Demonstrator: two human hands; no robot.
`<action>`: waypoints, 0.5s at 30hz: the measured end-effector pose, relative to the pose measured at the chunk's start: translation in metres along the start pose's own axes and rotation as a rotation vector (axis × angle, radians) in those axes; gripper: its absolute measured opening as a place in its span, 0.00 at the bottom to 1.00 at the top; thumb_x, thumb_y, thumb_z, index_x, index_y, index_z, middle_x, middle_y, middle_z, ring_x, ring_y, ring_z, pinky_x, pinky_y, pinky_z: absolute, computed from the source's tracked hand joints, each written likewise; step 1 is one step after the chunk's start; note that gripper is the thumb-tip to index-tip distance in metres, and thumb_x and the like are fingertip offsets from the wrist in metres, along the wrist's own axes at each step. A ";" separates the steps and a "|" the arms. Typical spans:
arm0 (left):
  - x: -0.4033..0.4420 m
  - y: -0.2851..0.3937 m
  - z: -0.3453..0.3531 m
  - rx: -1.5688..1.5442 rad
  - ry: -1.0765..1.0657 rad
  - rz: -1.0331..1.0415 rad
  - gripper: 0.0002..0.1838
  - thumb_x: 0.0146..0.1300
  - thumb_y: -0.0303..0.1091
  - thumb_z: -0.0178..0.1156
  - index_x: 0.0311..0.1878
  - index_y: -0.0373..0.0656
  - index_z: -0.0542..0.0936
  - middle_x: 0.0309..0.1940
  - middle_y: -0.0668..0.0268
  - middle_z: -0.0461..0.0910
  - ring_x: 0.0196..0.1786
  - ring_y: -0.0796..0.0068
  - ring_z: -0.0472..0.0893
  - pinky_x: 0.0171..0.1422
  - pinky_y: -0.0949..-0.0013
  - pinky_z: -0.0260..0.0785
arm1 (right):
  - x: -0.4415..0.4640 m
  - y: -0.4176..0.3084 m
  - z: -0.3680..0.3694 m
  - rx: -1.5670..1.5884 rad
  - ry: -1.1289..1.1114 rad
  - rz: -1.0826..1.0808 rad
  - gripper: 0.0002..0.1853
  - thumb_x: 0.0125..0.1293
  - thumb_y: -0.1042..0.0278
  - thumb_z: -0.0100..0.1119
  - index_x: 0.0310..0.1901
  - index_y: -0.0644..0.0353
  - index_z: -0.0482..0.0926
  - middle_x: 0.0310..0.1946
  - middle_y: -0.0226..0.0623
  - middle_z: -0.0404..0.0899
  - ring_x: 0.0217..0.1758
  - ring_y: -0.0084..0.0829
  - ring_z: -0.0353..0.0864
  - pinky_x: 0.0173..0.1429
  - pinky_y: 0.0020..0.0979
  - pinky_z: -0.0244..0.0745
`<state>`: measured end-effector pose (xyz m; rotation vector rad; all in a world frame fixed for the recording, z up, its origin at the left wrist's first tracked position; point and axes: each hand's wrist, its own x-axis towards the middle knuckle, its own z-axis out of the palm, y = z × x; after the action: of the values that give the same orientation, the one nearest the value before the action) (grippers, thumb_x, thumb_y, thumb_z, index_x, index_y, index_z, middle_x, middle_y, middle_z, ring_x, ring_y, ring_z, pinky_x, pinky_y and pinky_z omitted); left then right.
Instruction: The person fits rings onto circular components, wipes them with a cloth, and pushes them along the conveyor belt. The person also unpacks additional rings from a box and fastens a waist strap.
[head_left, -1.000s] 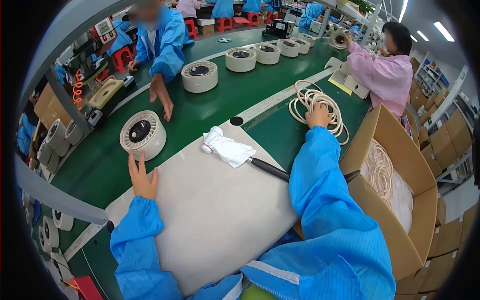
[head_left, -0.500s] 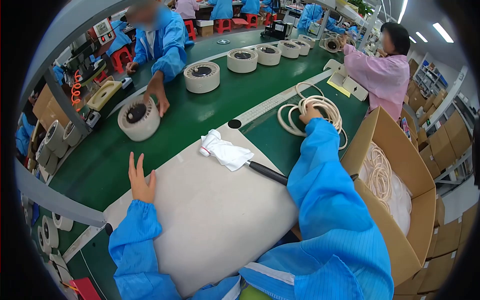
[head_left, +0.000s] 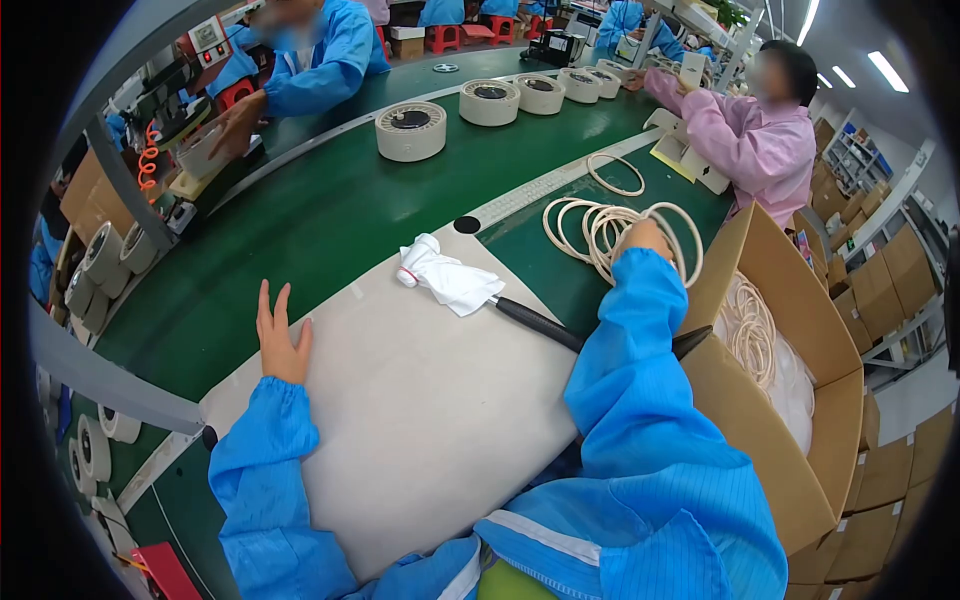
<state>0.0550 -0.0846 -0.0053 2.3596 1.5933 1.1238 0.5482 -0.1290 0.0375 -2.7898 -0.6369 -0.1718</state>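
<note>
My right hand [head_left: 645, 240] is closed on some cream rings [head_left: 590, 232] in the loose pile at the right of the green bench; its fingertips are partly hidden. One ring stands up around the hand. A single cream ring [head_left: 615, 175] lies apart, farther back. My left hand [head_left: 284, 335] is open, fingers spread upward, at the far left edge of the white-covered board [head_left: 420, 420]. Between my hands lies a tool with a black handle [head_left: 538, 323], its head wrapped in white cloth [head_left: 448, 277].
A cardboard box [head_left: 765, 470] with more rings [head_left: 752, 335] stands at my right. Round white housings [head_left: 411, 132] line the green conveyor [head_left: 330, 200]. A co-worker in blue [head_left: 325, 60] handles a housing at far left; another in pink [head_left: 755, 140] works at far right. A grey post [head_left: 110, 375] stands left.
My right hand has shifted slightly right and down within the rings, and one ring now lies separate. The co-worker in blue has taken a housing from the conveyor leftward. My left hand stays open.
</note>
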 end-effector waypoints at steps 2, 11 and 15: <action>0.000 0.001 -0.001 0.004 -0.017 -0.020 0.28 0.52 0.27 0.54 0.59 0.46 0.61 0.65 0.58 0.46 0.63 0.52 0.55 0.64 0.59 0.52 | 0.006 -0.003 0.014 -0.100 -0.089 -0.060 0.18 0.57 0.56 0.52 0.46 0.55 0.74 0.47 0.40 0.74 0.50 0.41 0.72 0.54 0.47 0.59; 0.004 0.006 -0.004 0.000 -0.040 -0.054 0.28 0.52 0.26 0.54 0.59 0.45 0.62 0.65 0.58 0.48 0.63 0.53 0.55 0.64 0.60 0.52 | 0.059 -0.068 -0.036 0.096 0.084 -0.248 0.17 0.54 0.54 0.53 0.41 0.56 0.77 0.46 0.41 0.73 0.50 0.40 0.72 0.52 0.43 0.64; 0.003 -0.004 0.001 -0.002 -0.014 -0.056 0.28 0.52 0.26 0.54 0.58 0.45 0.63 0.65 0.58 0.48 0.62 0.53 0.57 0.63 0.60 0.53 | 0.131 -0.078 0.080 -0.055 0.013 -0.440 0.13 0.60 0.63 0.43 0.44 0.51 0.74 0.49 0.41 0.69 0.52 0.44 0.69 0.53 0.44 0.65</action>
<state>0.0526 -0.0799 -0.0062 2.3012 1.6420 1.0947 0.6351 0.0153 0.0029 -2.6541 -1.2521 -0.2961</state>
